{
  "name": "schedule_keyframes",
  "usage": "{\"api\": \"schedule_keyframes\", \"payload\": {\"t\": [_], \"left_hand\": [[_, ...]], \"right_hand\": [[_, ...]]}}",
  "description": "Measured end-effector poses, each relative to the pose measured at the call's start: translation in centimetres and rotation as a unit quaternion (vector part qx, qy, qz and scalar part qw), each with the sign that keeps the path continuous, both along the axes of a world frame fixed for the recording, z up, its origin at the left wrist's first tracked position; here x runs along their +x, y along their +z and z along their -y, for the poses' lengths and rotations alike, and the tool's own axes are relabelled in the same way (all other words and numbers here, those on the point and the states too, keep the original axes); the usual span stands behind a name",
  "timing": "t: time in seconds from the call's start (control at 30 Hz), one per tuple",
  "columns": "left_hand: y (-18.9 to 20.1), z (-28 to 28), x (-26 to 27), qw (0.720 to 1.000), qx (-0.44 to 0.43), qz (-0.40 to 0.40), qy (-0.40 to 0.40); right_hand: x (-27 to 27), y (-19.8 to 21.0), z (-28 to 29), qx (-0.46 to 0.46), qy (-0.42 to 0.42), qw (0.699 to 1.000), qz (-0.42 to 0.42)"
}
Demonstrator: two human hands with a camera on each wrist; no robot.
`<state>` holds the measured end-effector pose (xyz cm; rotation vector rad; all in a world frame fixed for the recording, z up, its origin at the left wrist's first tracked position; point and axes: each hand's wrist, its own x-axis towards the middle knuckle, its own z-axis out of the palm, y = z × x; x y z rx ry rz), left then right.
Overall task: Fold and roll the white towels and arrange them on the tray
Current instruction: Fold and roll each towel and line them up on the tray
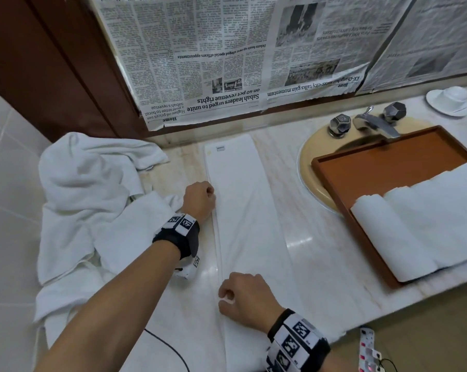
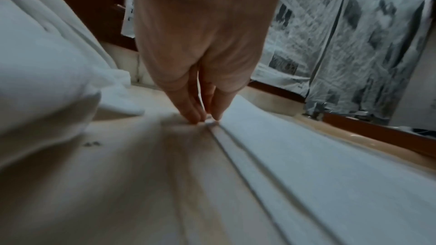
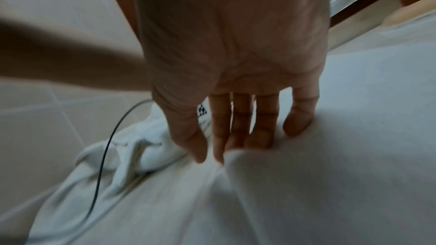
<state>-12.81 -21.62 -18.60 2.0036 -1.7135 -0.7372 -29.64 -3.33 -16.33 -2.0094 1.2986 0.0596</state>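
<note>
A long white towel, folded into a narrow strip, lies lengthwise on the marble counter. My left hand pinches the strip's left edge about halfway up; the left wrist view shows the hand with thumb and fingers closed on the layered hem of the towel. My right hand grips the same edge nearer the front. In the right wrist view that hand has its fingers curled over a raised fold of the towel. The brown tray at the right holds rolled white towels.
A heap of loose white towels fills the counter's left side. The tray sits over the beige sink, with the faucet behind it. A cup and saucer stand far right. Newspaper covers the wall; a black cable hangs in front.
</note>
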Motion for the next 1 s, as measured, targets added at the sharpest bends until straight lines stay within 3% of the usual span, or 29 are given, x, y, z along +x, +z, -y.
{"api": "schedule_keyframes", "payload": {"t": [0.13, 0.23, 0.43, 0.57, 0.63, 0.77, 1.0], "left_hand": [[-0.1, -3.2, -1.0, 0.999, 0.033, -0.012, -0.010], [-0.8, -5.4, -1.4, 0.998, 0.053, -0.005, -0.033], [-0.6, -5.4, -1.9, 1.000, 0.006, 0.000, -0.010], [-0.7, -5.7, -3.4, 0.999, -0.034, 0.003, -0.005], [-1.1, -6.3, -4.9, 0.996, -0.037, 0.046, -0.069], [-2.2, -7.0, -6.0, 0.973, 0.070, 0.167, -0.145], [-1.7, -6.7, -4.0, 0.973, 0.143, 0.175, -0.044]], "right_hand": [[-2.9, -0.3, 0.3, -0.051, -0.095, 0.993, 0.047], [-5.5, -1.4, 1.9, -0.135, -0.128, 0.982, -0.018], [-8.5, -1.3, 6.5, -0.146, -0.085, 0.973, -0.160], [-7.8, -1.2, 9.2, -0.231, -0.134, 0.960, -0.082], [-6.9, -1.5, 10.8, -0.232, -0.090, 0.966, -0.066], [-5.9, -2.9, 13.2, -0.144, 0.034, 0.980, -0.135], [-9.3, -4.5, 16.0, -0.153, 0.070, 0.972, -0.162]]}}
